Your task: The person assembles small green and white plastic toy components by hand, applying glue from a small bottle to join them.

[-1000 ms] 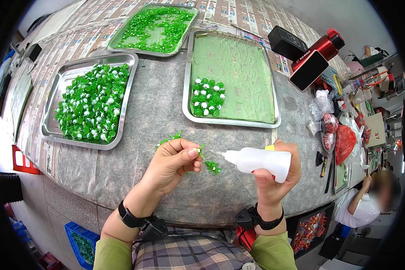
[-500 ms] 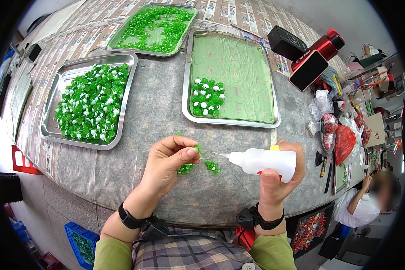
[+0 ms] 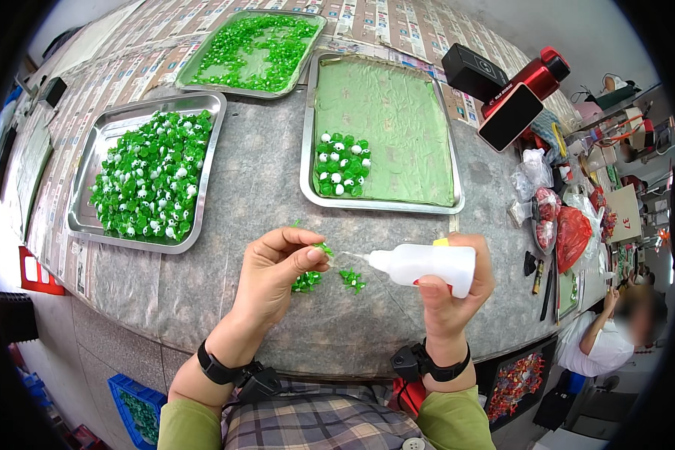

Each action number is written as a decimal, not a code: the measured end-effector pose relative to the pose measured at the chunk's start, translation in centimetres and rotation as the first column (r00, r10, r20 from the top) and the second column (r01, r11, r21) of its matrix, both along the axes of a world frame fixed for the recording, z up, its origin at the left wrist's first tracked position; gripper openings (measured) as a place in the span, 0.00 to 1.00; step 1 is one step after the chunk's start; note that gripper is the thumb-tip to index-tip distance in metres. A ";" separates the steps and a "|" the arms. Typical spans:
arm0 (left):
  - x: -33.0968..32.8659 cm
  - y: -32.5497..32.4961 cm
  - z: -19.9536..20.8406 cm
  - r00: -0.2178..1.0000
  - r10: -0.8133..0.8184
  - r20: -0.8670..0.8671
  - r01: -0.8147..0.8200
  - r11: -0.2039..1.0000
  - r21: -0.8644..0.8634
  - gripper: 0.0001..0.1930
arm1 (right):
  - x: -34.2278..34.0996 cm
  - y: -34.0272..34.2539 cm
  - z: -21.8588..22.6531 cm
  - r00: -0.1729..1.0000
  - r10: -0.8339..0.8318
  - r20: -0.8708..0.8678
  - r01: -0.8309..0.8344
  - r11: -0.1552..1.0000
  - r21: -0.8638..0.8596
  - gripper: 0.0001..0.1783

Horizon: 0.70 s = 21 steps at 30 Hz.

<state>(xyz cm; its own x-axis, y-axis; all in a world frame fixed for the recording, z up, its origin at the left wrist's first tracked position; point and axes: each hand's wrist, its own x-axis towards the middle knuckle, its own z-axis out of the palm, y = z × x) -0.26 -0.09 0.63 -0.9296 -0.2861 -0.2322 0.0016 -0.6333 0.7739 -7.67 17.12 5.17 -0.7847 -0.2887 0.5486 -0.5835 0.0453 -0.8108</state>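
I have left grip [image 3: 283, 262] pinched on green piece [image 3: 323, 248], right grip [image 3: 457, 311] wrapped round bottle [image 3: 427, 265], nozzle [image 3: 378, 260] toward left grip; loose bits [image 3: 352, 280] on bench [image 3: 255, 165] near left grip.

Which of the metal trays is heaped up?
The left tray: its pieces form a mound. The far tray holds scattered green bits; the right tray, one corner cluster.

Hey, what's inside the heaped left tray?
The tray holds green pieces and white, black-dotted balls heaped together; the heap hides its lower pieces and whatever lies beneath.
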 end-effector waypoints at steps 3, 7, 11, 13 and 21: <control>-0.2 0.2 0.1 1.000 0.006 -0.019 -0.005 0.999 0.034 0.07 | -0.9 1.9 0.6 0.979 -0.122 0.163 0.154 0.967 -0.201 0.22; 0.0 0.1 -0.1 1.000 0.014 -0.028 -0.013 0.999 0.037 0.06 | -3.8 5.1 1.0 0.930 -0.109 0.351 0.183 0.966 -0.183 0.15; 0.1 0.3 0.1 0.999 0.034 0.010 -0.034 0.998 0.043 0.05 | -6.2 10.1 -2.9 0.863 -0.224 0.452 0.227 0.973 0.048 0.20; -0.1 0.3 0.0 0.999 0.042 0.017 -0.043 0.997 0.058 0.05 | -6.9 12.2 -5.6 0.845 -0.264 0.465 0.263 0.962 0.069 0.20; -0.2 0.3 0.2 0.999 0.044 0.016 -0.045 0.998 0.051 0.05 | -5.4 10.4 -1.0 0.674 -0.601 -0.429 0.737 0.580 0.347 0.25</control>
<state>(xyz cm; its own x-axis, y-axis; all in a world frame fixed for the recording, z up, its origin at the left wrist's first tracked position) -0.43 0.18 0.78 -0.9124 -0.3147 -0.2617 0.0195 -0.6720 0.7403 -13.10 27.47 4.19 -0.7199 0.0027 0.6940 -0.3926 0.8230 -0.4105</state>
